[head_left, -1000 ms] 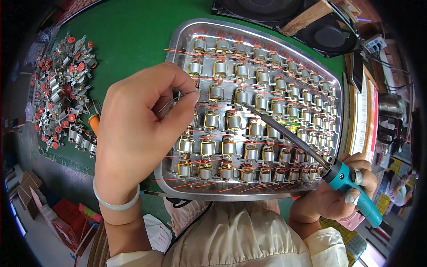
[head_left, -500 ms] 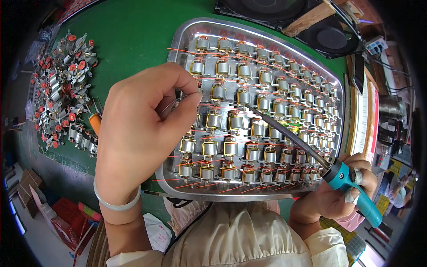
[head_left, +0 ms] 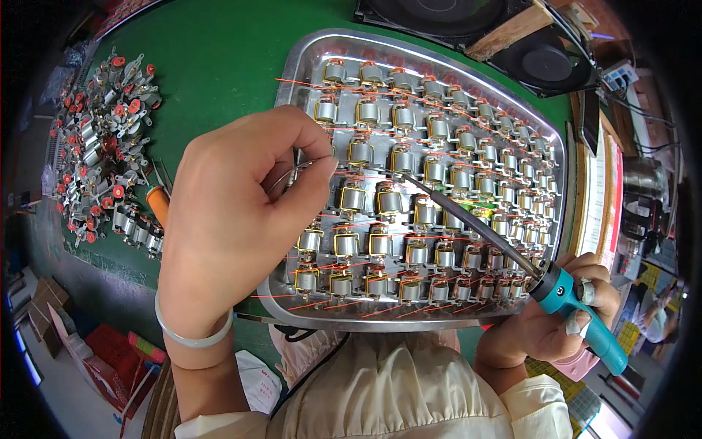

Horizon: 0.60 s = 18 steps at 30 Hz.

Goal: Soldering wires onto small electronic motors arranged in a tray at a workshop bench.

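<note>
Over the left part of a shiny metal tray [head_left: 292, 73], my left hand [head_left: 241, 190] pinches a thin grey solder wire [head_left: 351, 165] between thumb and forefinger. Part of the wire loops behind my fingers. In my right hand [head_left: 559, 322], at the tray's lower right corner, is a soldering iron [head_left: 486, 233] with a teal handle. Its tip points left and comes close to the wire's end among the small silver motors [head_left: 402, 157]; whether they touch I cannot tell. The motors stand in rows, with yellow brackets and thin red wires. My left hand hides a few.
A pile of metal parts with red discs [head_left: 102, 146] lies on the green tabletop [head_left: 212, 66] at the left. Beside it is a tool with an orange handle [head_left: 156, 201]. Black fans [head_left: 548, 62] stand at the back right, next to a wooden strip [head_left: 510, 33].
My left hand and the solder wire have shifted very slightly to the right. The soldering iron stays almost in place, its tip still among the motors.
</note>
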Each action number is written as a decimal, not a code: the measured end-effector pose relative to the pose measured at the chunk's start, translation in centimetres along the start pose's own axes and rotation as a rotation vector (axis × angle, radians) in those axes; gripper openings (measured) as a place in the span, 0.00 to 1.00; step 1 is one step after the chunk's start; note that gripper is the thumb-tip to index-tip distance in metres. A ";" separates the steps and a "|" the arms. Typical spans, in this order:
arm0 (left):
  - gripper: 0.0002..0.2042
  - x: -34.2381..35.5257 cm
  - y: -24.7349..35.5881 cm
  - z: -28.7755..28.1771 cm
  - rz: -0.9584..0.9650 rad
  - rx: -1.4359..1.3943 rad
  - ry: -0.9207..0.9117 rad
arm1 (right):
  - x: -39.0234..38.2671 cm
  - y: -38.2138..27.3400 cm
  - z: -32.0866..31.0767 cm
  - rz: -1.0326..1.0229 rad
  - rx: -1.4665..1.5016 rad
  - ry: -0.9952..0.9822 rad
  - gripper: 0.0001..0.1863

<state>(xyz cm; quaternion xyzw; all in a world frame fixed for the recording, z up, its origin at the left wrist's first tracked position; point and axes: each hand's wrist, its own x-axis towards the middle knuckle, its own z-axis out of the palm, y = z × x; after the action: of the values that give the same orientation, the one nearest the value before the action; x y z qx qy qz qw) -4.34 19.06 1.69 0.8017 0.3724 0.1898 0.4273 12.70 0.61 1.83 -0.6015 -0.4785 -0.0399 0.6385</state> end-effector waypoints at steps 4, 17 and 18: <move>0.03 0.2 -0.2 -0.1 0.018 -0.010 0.016 | 0.0 0.1 0.0 0.001 0.009 0.011 0.14; 0.03 0.1 -0.2 -0.2 0.009 -0.032 0.021 | -0.1 -0.2 0.3 0.050 -0.007 0.086 0.14; 0.03 0.1 -0.3 -0.2 0.008 -0.032 0.021 | -0.1 -0.3 0.2 0.050 -0.007 0.085 0.14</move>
<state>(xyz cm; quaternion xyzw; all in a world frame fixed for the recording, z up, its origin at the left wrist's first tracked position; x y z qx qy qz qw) -4.56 19.34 1.57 0.7941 0.3705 0.2060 0.4354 12.38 0.70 1.94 -0.6133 -0.4354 -0.0511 0.6570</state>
